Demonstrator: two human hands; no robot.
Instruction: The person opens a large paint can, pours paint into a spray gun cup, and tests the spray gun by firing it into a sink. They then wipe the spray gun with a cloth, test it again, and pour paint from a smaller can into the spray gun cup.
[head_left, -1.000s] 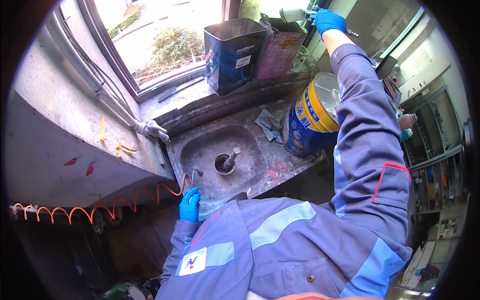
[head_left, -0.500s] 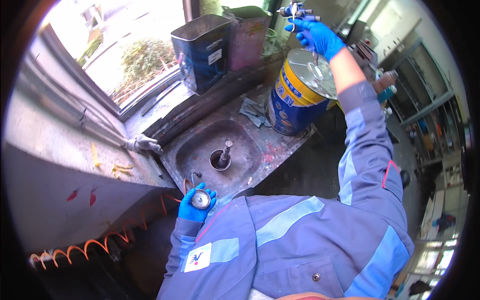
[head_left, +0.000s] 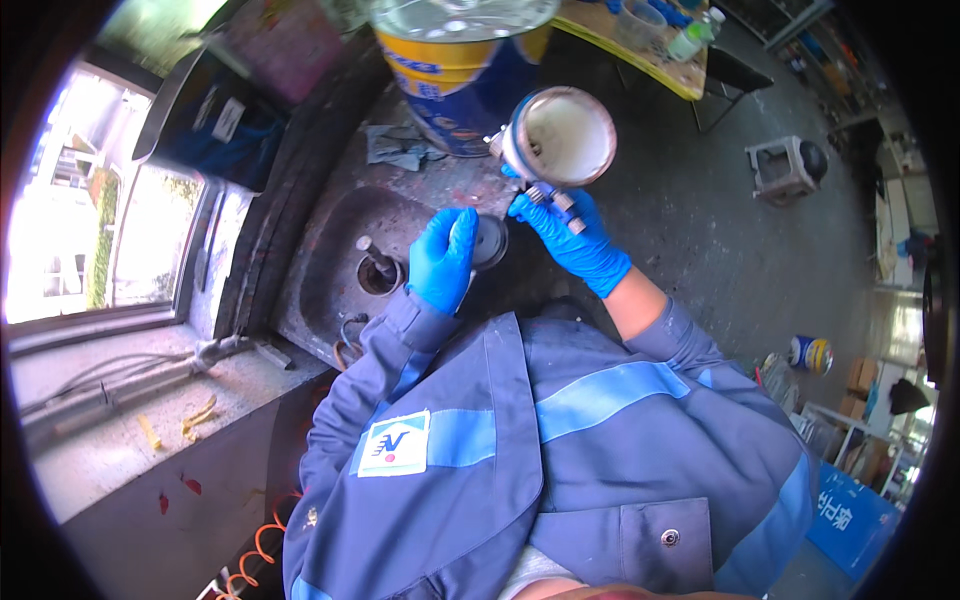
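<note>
My right hand [head_left: 585, 245] is closed round a blue and silver spray gun [head_left: 556, 203]. On the gun sits a round cup [head_left: 566, 138] with its mouth uncovered, whitish inside, tilted toward me. Just left of it, my left hand [head_left: 443, 258] grips a round grey lid [head_left: 490, 243] by its edge; the lid is apart from the cup. Both hands wear blue gloves. Below and left of my left hand, a small metal pot [head_left: 381, 279] with a brush-like handled tool [head_left: 370, 248] in it stands in a stained basin [head_left: 325, 235].
A blue and yellow drum [head_left: 450, 85] stands behind the basin, beside a grey rag [head_left: 398, 147]. A dark bin [head_left: 205, 120] is by the window at left. At far right are a yellow-edged table [head_left: 640, 60] and a stool [head_left: 785, 165]. An orange coiled hose [head_left: 262, 550] hangs low at left.
My right hand has come down from beside the drum with the spray gun, nearer my body. My left hand has lifted the lid from the basin's near edge toward the gun. The view has turned right.
</note>
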